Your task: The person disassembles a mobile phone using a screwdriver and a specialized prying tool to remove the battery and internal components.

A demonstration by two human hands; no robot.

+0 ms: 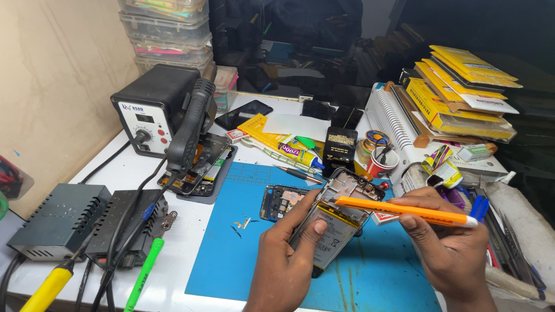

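My left hand (286, 254) grips an opened phone (341, 216) with its back cover off and its battery showing, tilted above the blue mat (254, 254). My right hand (448, 245) holds an orange tool (404, 211) like a pen, its tip resting at the top edge of the battery. A separate dark phone frame part (277, 202) lies on the mat just left of the phone. Small gold parts and screws (243, 224) lie loose on the mat beside it.
A black hot-air station (151, 107) with its handle (191, 124) stands at the left, above another opened phone (205, 167). Power boxes (55, 219), a yellow and a green tool sit front left. Glue tube (300, 155), black box (339, 149), yellow packages (457, 92) crowd the back right.
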